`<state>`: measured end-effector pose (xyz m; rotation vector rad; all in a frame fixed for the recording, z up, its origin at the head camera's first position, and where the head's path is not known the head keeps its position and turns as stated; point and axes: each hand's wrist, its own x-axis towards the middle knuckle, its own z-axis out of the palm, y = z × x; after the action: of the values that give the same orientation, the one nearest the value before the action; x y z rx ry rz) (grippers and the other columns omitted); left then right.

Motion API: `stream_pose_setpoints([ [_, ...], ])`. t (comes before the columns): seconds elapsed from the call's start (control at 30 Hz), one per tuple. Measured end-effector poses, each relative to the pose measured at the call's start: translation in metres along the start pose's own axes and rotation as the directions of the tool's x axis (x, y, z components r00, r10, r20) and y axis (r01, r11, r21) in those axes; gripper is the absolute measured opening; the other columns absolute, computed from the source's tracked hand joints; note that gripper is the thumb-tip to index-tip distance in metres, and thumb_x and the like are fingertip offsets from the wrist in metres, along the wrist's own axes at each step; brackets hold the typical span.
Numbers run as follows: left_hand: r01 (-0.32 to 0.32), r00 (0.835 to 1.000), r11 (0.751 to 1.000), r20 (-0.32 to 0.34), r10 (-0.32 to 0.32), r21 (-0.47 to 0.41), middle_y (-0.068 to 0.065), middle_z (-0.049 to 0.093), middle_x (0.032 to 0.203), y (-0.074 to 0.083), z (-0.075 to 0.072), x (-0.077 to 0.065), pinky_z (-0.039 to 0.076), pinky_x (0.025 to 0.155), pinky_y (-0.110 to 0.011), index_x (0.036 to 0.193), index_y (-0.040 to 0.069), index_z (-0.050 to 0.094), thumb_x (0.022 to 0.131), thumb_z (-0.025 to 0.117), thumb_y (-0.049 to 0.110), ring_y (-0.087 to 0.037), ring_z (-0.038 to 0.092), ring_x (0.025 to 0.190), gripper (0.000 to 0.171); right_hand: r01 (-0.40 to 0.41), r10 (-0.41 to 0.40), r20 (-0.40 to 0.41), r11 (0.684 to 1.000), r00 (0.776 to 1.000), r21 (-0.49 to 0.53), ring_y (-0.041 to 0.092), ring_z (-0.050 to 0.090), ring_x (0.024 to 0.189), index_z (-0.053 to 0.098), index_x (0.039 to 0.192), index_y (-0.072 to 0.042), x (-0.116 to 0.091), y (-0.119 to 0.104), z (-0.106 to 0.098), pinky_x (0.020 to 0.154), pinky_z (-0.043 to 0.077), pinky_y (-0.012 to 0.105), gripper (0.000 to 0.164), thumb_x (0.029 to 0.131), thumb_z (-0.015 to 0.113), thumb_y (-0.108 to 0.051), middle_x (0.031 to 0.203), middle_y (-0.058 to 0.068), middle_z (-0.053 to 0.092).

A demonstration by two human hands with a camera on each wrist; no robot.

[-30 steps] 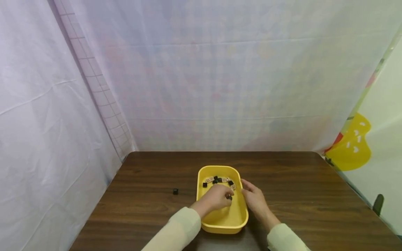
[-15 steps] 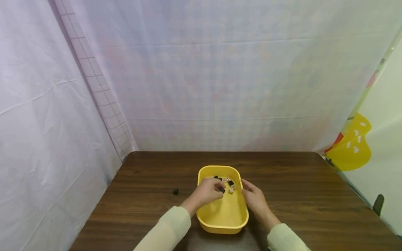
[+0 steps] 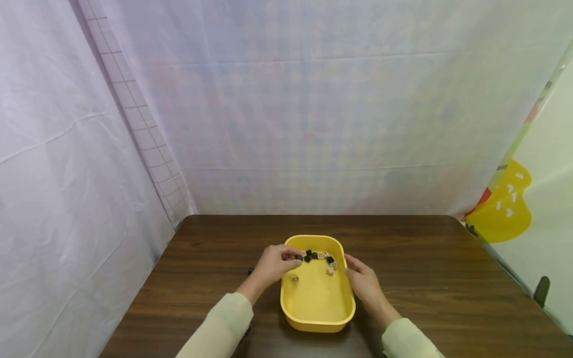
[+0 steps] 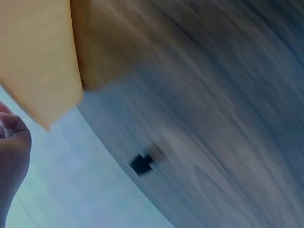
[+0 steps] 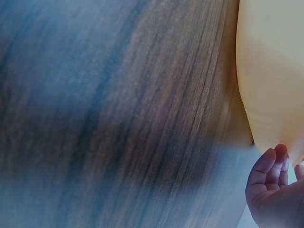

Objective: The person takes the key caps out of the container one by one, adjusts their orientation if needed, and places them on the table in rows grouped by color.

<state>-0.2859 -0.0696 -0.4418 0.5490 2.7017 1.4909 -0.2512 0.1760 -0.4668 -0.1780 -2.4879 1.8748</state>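
A yellow plastic tub [image 3: 317, 326] stands on the table with several small black and pale cubes inside. My left hand [image 3: 271, 266] is at the tub's left rim, pinching a black cube [image 3: 298, 258] between thumb and fingers. In the left wrist view the fingers of that hand [image 4: 13, 147] are bent beside the tub wall. On the right side, my right hand [image 3: 364, 284] grips the tub's rim. Its fingers [image 5: 270, 168] lie against the outer wall in the right wrist view. Inside, a pale cube [image 3: 294, 278] lies apart near the left wall, and pale and black cubes [image 3: 320, 255] line the far end.
Another black cube [image 4: 141, 164] lies on the dark wooden table [image 3: 425, 273], left of the tub and partly behind my left hand in the head view. White sheeting [image 3: 304, 109] hangs behind the table and along its left side. A yellow printed shape [image 3: 501, 214] shows at the right.
My left hand has moved left and away from me, from the tub's middle to its left rim, carrying the black cube. The lone pale cube has come into sight. My right hand stays put.
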Motion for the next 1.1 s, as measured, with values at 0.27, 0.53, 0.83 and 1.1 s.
stream_pose_setpoints([
  [0.27,0.011,0.994,0.999,-0.107,-0.008,0.031,0.001,0.067,0.087,-0.028,-0.032,-0.007,0.052,0.068,-0.031,0.105,0.007,0.074,0.089,0.074,0.016,-0.014,0.061,0.079,0.018,-0.003,0.003,0.004,1.000,1.000,-0.011,0.038,0.053,0.121,0.043,0.147,0.004,0.000,0.000,0.001,0.093,0.049,0.040,0.049,0.099,0.046,-0.005,0.144,0.033,0.043],
  [0.53,0.098,0.977,0.990,-0.199,-0.077,0.101,0.000,0.069,0.089,-0.066,-0.073,-0.018,0.053,0.073,-0.036,0.101,0.006,0.074,0.087,0.075,0.012,-0.018,0.064,0.084,0.015,-0.009,0.009,0.013,1.000,1.000,-0.004,0.039,0.054,0.121,0.042,0.147,0.003,0.001,0.000,0.001,0.093,0.050,0.040,0.050,0.098,0.046,-0.005,0.143,0.033,0.044],
  [0.83,0.138,0.987,0.960,-0.112,-0.113,0.246,-0.001,0.064,0.087,-0.092,-0.093,-0.032,0.050,0.077,-0.039,0.098,0.003,0.074,0.084,0.075,0.008,-0.019,0.059,0.084,0.015,-0.006,0.007,0.011,1.000,1.000,-0.018,0.037,0.054,0.120,0.042,0.147,0.003,0.002,0.002,0.000,0.091,0.050,0.037,0.050,0.099,0.046,-0.006,0.143,0.033,0.043],
  [1.1,0.135,0.991,0.942,-0.061,-0.123,0.306,0.001,0.066,0.083,-0.102,-0.087,-0.034,0.050,0.078,-0.039,0.097,0.003,0.075,0.085,0.074,0.004,-0.015,0.059,0.081,0.013,-0.011,0.011,0.002,1.000,1.000,-0.017,0.037,0.058,0.115,0.043,0.146,0.003,0.002,0.001,-0.001,0.087,0.052,0.036,0.049,0.099,0.046,-0.005,0.140,0.034,0.046],
])
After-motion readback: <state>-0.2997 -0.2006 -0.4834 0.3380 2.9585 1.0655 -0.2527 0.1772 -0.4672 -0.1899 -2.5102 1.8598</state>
